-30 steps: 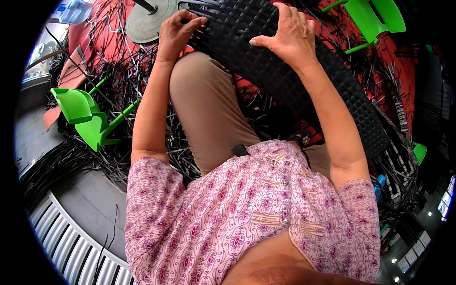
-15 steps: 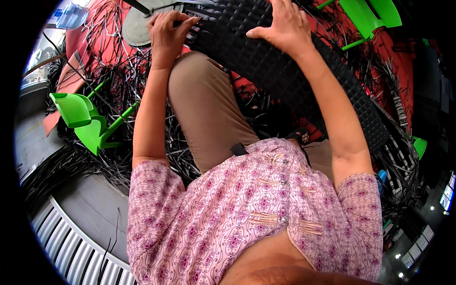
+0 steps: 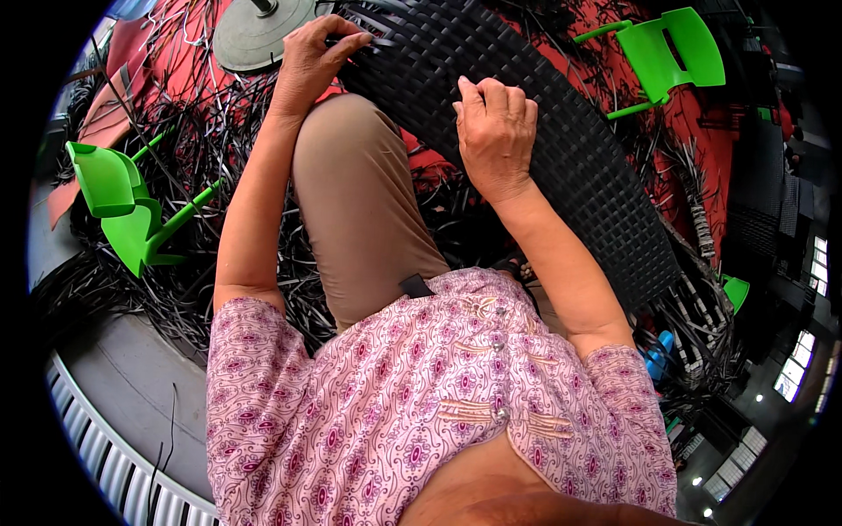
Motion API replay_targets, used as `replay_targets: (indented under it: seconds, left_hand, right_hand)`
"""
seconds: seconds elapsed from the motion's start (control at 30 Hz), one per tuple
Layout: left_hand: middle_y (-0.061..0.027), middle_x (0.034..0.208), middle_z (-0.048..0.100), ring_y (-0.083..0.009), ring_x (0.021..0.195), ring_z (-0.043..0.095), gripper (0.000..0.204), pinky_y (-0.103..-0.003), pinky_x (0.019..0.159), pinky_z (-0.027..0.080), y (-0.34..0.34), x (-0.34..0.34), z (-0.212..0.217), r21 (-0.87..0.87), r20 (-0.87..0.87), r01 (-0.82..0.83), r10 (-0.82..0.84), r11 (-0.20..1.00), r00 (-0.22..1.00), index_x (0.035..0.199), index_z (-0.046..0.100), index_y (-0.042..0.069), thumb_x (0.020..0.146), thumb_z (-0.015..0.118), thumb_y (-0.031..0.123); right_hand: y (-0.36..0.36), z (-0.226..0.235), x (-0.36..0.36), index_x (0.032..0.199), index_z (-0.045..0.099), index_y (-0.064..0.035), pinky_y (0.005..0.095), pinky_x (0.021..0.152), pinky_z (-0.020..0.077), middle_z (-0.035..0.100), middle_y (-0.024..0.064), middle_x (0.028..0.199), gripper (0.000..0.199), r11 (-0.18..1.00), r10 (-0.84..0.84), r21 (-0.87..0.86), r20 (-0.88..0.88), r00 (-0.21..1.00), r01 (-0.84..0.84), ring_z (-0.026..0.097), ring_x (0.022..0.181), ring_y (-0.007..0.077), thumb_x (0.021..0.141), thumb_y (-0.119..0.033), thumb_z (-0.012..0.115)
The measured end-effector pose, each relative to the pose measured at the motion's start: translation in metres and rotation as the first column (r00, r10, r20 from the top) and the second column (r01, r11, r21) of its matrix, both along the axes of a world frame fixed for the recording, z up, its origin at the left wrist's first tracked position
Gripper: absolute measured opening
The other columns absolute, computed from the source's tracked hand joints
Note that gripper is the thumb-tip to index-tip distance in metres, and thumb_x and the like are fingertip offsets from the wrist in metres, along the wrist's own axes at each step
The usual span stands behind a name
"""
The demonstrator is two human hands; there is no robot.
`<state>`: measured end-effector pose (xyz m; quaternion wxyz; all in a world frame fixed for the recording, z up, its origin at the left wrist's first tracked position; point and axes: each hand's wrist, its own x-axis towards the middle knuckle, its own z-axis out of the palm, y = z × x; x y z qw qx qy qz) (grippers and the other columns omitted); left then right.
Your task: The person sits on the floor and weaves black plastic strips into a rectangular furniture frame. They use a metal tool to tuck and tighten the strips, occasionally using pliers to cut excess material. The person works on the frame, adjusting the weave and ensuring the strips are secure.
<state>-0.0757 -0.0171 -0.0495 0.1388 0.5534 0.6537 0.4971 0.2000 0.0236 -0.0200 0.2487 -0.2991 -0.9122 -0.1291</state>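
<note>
A long black woven panel (image 3: 561, 149) of flat plastic strips slants from the top middle down to the right, beside my raised knee (image 3: 355, 158). At its upper left end, loose strip ends (image 3: 381, 35) stick out. There my left hand (image 3: 309, 66) pinches a black strip between thumb and fingers. Over the middle of the weave, my right hand (image 3: 497, 136) is closed with its fingers curled and the back of the hand up. Whether it grips anything is hidden.
Cut black strips (image 3: 254, 158) lie in tangled heaps over a red ground sheet (image 3: 180, 70). A green chair (image 3: 127, 206) stands at the left, another green chair (image 3: 675, 53) at the upper right. A round grey base with a pole (image 3: 259, 35) is beyond my left hand.
My right hand has come nearer and left along the weave, and its spread fingers have curled in. My left hand stays at the panel's end. The whole view has shifted slightly.
</note>
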Motion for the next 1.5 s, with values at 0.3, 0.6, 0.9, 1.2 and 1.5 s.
replay_targets:
  seconds: [0.3,0.6,0.9,1.2,1.5]
  left_hand:
    - [-0.0077,0.082,0.068,-0.0185,0.078,0.065,0.019,-0.031,0.073,0.05,-0.005,-0.002,0.012,0.096,-0.178,0.063,-0.045,0.993,0.983,0.092,0.071,0.001,0.085,0.077,0.017]
    - [-0.0023,0.074,0.06,-0.0104,0.064,0.058,0.014,-0.028,0.057,0.046,-0.013,0.0,0.027,0.046,0.148,0.121,-0.126,0.992,0.981,0.083,0.065,0.003,0.086,0.076,0.012]
    - [-0.009,0.086,0.068,-0.0218,0.081,0.064,0.022,-0.034,0.071,0.049,-0.009,-0.007,0.016,0.242,0.117,0.224,-0.258,0.944,0.959,0.082,0.059,0.003,0.076,0.08,0.004]
    - [-0.0083,0.09,0.07,-0.0162,0.075,0.063,0.018,-0.029,0.062,0.05,-0.015,-0.005,0.037,0.066,0.238,0.191,-0.202,0.979,0.95,0.081,0.059,0.002,0.079,0.077,0.0]
    - [-0.0083,0.091,0.07,-0.0155,0.073,0.063,0.015,-0.029,0.06,0.051,-0.015,-0.003,0.033,-0.044,0.212,0.184,-0.171,0.982,0.962,0.091,0.067,0.003,0.08,0.077,0.002]
  right_hand:
    - [0.0,0.01,-0.009,0.1,0.069,-0.0083,0.0398,0.078,0.0492,0.059,0.0079,0.094,0.02,0.976,-0.037,-0.214,-0.053,0.998,0.025,0.058,0.09,0.0284,0.083,-0.017,0.075]
    - [0.004,0.026,-0.021,0.086,0.069,-0.0101,0.0408,0.071,0.0503,0.061,0.0049,0.084,0.015,0.848,-0.174,-0.514,-0.032,0.984,0.133,0.062,0.083,0.0259,0.081,-0.02,0.079]
    - [0.001,0.019,-0.029,0.079,0.061,-0.0096,0.041,0.07,0.0474,0.059,0.0062,0.081,0.014,0.911,-0.09,-0.403,0.007,0.996,0.085,0.058,0.077,0.0294,0.079,-0.01,0.075]
    - [0.002,0.019,-0.039,0.086,0.063,-0.0071,0.0413,0.07,0.0488,0.062,0.0065,0.078,0.013,0.898,-0.099,-0.429,0.017,0.995,0.096,0.061,0.074,0.0283,0.085,-0.014,0.073]
    - [0.011,0.039,-0.039,0.072,0.065,-0.0045,0.0411,0.065,0.0512,0.067,0.0092,0.069,0.022,0.778,-0.133,-0.612,0.058,0.989,0.14,0.066,0.066,0.0287,0.081,-0.022,0.075]
